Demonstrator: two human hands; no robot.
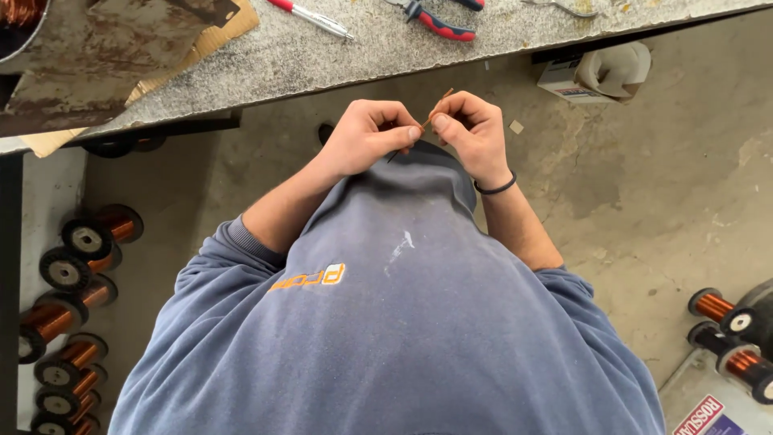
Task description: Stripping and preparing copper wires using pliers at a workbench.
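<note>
- Your left hand point(366, 135) and right hand point(473, 133) meet just above the hem of your blue sweatshirt point(403, 322), below the edge of the grey counter point(338, 56).
- The fingers of both hands pinch a thin copper-coloured wire point(435, 109); its end pokes up between your hands.
- A black band point(495, 188) circles your right wrist.
- On the counter lie red-handled pliers point(439, 22) and a red-handled screwdriver point(310, 16).
- Copper wire spools point(76, 282) rest on the floor to your left.

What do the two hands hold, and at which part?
Both the left hand and the right hand pinch one thin copper-coloured wire between fingertips, near its middle.
</note>
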